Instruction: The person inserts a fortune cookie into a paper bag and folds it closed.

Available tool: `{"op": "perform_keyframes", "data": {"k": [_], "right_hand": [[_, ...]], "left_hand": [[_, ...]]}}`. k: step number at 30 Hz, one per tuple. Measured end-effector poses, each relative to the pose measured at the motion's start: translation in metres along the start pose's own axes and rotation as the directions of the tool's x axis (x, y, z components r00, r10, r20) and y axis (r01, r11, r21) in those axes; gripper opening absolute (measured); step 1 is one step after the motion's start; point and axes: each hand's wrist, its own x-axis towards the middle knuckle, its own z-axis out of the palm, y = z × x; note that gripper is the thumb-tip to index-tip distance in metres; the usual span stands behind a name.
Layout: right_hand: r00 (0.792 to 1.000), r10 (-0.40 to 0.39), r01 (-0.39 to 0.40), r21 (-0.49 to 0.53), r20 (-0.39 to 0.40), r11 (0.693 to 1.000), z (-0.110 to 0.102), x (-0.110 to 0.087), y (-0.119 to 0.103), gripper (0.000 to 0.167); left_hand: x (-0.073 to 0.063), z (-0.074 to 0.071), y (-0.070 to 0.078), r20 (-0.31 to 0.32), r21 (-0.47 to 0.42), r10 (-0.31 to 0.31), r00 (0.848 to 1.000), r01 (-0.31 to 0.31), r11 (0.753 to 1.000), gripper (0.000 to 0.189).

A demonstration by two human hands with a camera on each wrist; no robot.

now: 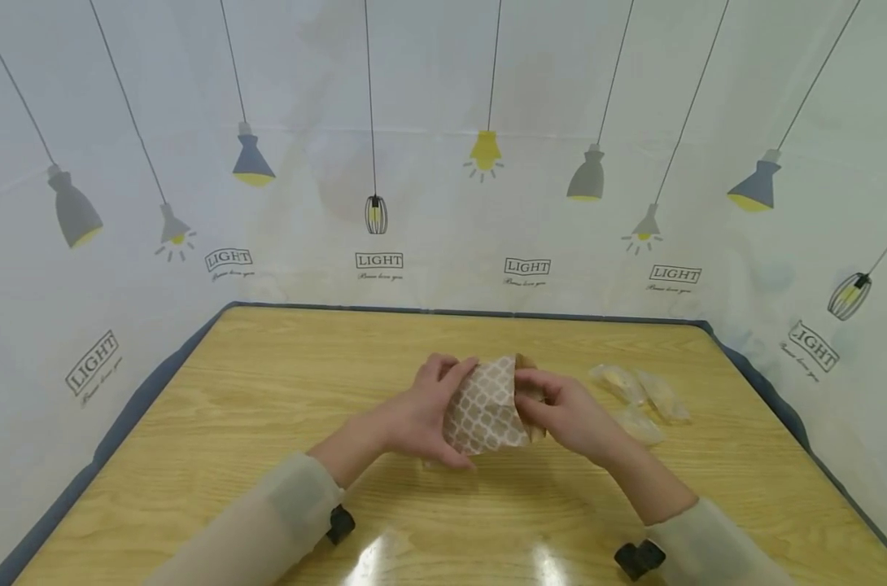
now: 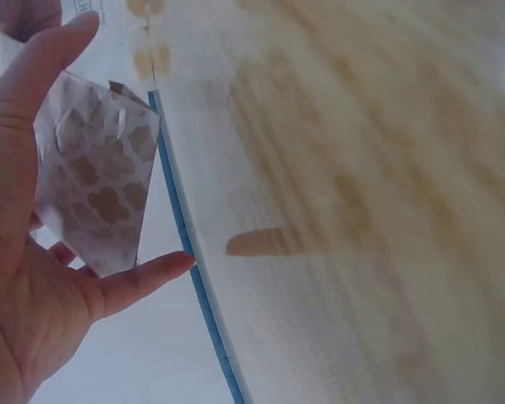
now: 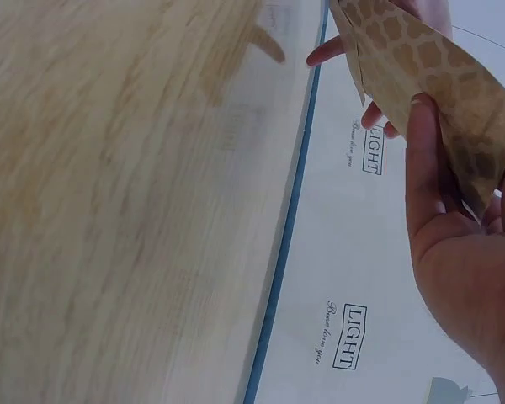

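A brown paper bag (image 1: 487,407) with a white lattice pattern is held up over the middle of the table, its mouth turned to the right. My left hand (image 1: 420,417) grips its closed end, thumb on one side and fingers on the other. At the mouth, my right hand (image 1: 577,417) holds the paper edge, with fingertips partly hidden by the bag. The right wrist view has the right thumb lying along the patterned paper (image 3: 459,71). What the bag contains is hidden.
Three clear packets with pale yellowish contents lie on the table right of the bag: one at the back (image 1: 618,382), one farther right (image 1: 663,397), one nearer (image 1: 640,425). The wooden table (image 1: 304,366) has a dark blue edge, with a lamp-printed curtain (image 1: 429,163) behind it.
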Motion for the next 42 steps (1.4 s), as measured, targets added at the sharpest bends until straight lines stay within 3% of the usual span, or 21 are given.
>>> {"op": "perform_keyframes", "data": {"k": [3, 10, 13, 17, 21, 26, 33, 42], "right_hand": [[1.000, -0.014, 0.013, 0.044, 0.009, 0.999, 0.000, 0.001, -0.002, 0.045], [1.000, -0.021, 0.018, 0.148, 0.023, 0.989, 0.000, 0.000, 0.001, 0.044], [0.998, -0.021, 0.016, 0.091, 0.053, 0.996, -0.001, 0.000, 0.002, 0.037], [0.993, -0.022, 0.022, 0.008, 0.115, 1.000, -0.004, -0.001, 0.002, 0.043], [0.989, -0.013, 0.008, 0.032, 0.145, 0.999, -0.005, -0.002, 0.002, 0.058], [0.985, -0.006, -0.004, 0.058, 0.174, 0.998, -0.008, -0.003, 0.001, 0.053], [0.990, 0.037, -0.045, 0.056, 0.135, 0.997, -0.011, -0.005, -0.004, 0.046], [0.994, 0.101, -0.102, 0.053, 0.030, 0.993, -0.009, -0.005, -0.003, 0.033]], "left_hand": [[0.000, 0.001, 0.001, -0.004, -0.011, 0.012, 1.000, -0.012, 1.000, 0.145], [-0.001, -0.001, -0.001, -0.050, -0.092, 0.026, 0.998, -0.030, 0.995, 0.120], [-0.001, -0.001, -0.001, -0.043, -0.079, 0.048, 0.998, -0.051, 0.996, 0.116], [-0.002, 0.000, -0.002, -0.016, -0.070, 0.073, 0.997, -0.074, 0.995, 0.116], [-0.004, 0.000, -0.005, -0.025, -0.106, 0.049, 0.998, -0.052, 0.993, 0.119], [-0.004, -0.003, -0.006, -0.019, -0.121, 0.045, 0.999, -0.047, 0.992, 0.118], [-0.003, -0.006, -0.007, 0.002, -0.122, 0.042, 0.999, -0.042, 0.992, 0.119], [-0.005, -0.006, -0.008, 0.010, -0.101, 0.049, 0.999, -0.048, 0.994, 0.117]]}}
